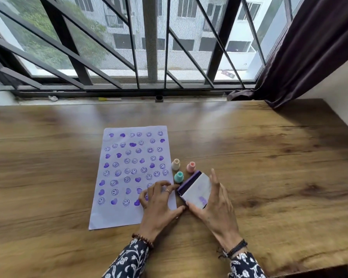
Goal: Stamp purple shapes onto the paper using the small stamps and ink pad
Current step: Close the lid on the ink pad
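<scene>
A white paper (129,215) covered with several purple hearts and smiley faces lies on the wooden table (269,167). Three small stamps stand upright just right of it: a cream stamp (175,164), a pink stamp (191,167) and a teal stamp (178,177). The ink pad (196,188) sits right of the paper's lower corner, its stained white lid half down over the purple base. My right hand (215,207) holds the lid by its right and near edges. My left hand (159,201) rests on the paper's lower right corner, fingertips touching the pad's left side.
A barred window (149,47) runs along the far edge of the table, with a dark curtain (301,57) at the right. A yellow-tipped object (109,99) lies on the window sill. The table's front right corner (346,267) is near my right forearm.
</scene>
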Demonstrator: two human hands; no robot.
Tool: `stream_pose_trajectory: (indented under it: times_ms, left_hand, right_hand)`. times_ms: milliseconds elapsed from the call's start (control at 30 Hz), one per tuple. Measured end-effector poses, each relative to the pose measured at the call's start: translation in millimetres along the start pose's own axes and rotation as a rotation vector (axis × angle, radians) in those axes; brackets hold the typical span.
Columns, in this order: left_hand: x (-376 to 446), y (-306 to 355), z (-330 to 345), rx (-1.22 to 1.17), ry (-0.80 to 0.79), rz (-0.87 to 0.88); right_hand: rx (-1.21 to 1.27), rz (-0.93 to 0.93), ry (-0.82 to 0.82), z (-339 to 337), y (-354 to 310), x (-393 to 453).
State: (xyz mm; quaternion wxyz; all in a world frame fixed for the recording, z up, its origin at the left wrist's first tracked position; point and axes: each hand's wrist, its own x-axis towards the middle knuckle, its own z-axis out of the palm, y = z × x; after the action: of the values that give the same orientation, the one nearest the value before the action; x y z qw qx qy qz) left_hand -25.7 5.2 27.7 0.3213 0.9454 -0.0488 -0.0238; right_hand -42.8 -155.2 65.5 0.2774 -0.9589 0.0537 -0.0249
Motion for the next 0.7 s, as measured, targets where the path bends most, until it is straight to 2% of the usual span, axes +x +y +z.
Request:
stream_pose_trajectory:
  times_ms: [433,700]
  left_hand:
    - [0.0,-2.2,1.2,0.000,0.003,0.014]
    - [0.2,-2.2,1.5,0.004,0.004,0.028]
  right_hand:
    - [-0.090,-0.005,0.043,9.5,2.9,10.9]
    - [-0.101,0.002,-0.018,7.8,2.2,26.1]
